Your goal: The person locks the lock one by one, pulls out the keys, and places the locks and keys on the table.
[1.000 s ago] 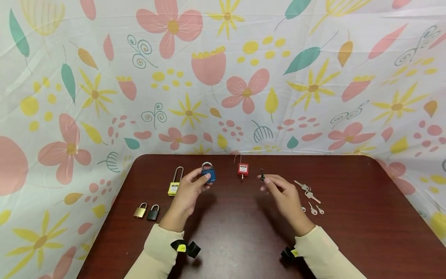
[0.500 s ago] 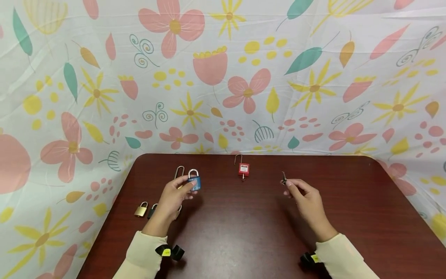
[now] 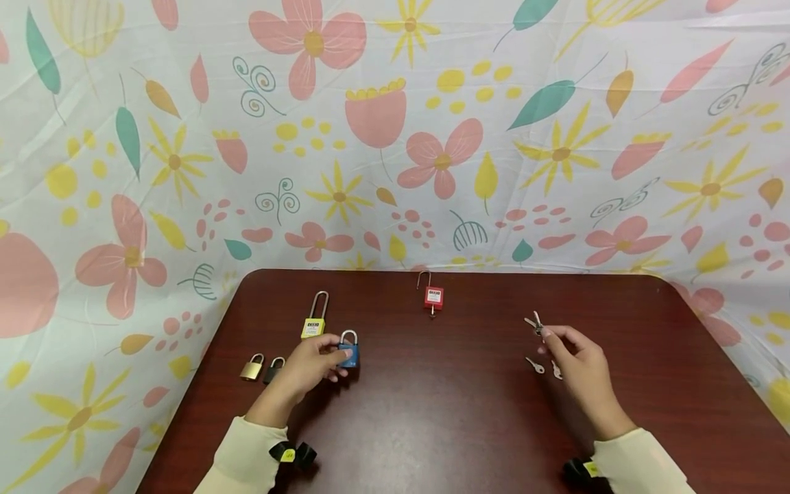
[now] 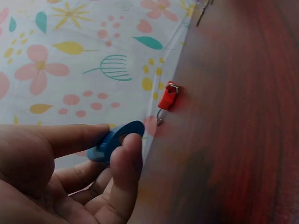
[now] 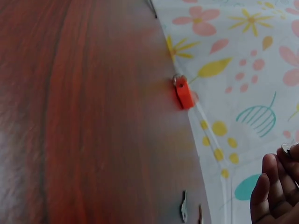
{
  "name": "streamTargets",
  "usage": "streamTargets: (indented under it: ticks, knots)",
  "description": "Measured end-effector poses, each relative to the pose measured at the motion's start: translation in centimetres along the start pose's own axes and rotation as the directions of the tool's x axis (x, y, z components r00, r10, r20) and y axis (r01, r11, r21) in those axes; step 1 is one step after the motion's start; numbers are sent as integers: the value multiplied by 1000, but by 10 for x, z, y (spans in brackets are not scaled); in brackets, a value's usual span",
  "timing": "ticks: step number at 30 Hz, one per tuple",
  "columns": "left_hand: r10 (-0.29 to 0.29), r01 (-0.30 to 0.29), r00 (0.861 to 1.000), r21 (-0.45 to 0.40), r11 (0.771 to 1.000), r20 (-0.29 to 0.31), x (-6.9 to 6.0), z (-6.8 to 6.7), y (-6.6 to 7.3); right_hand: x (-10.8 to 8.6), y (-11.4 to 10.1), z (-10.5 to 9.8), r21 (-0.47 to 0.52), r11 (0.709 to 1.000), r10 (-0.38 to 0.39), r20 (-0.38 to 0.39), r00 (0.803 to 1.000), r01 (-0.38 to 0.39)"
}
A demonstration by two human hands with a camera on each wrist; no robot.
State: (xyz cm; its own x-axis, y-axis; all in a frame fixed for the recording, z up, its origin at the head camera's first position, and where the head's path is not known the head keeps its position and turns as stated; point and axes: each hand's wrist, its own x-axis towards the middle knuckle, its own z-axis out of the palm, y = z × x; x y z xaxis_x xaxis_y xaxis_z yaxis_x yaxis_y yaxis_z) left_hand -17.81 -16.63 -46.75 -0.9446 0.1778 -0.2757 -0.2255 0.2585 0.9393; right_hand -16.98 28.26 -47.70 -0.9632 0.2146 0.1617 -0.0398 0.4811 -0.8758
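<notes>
My left hand (image 3: 311, 367) pinches a blue padlock (image 3: 349, 355) by its body, the shackle pointing up, above the table. In the left wrist view the same padlock (image 4: 110, 142) shows edge-on between thumb and fingers. On the right, my other hand (image 3: 580, 363) pinches a small key (image 3: 537, 320) between thumb and fingertips. Behind it another key appears to lie on the table, overlapping it in view. Two small keys, one silver key (image 3: 535, 366) and another (image 3: 557, 370), lie just below that hand, which partly covers the second.
A red padlock (image 3: 434, 298) with its shackle open and a key in it lies at the back middle. At left are a yellow long-shackle padlock (image 3: 313, 326), a brass padlock (image 3: 252, 368) and a black padlock (image 3: 273, 371). A flowered cloth (image 3: 395, 151) hangs behind the table.
The left hand has moved left and nearer the body with the blue padlock. The right hand has carried its key rightward, away from the padlock, to the loose keys.
</notes>
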Motion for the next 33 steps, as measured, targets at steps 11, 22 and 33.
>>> streamTargets:
  ticks: [11,22,33]
  knots:
    - [-31,27,998,76,997,53,-2,5,-14,-14,13,2,-261,964,-38,71,997,55]
    - [-91,88,995,90,992,29,-3,13,-20,-20,17,5,-383,922,23,189,982,52]
    - [-79,72,996,141,987,50,-3,14,-24,-22,16,5,-403,914,53,229,972,45]
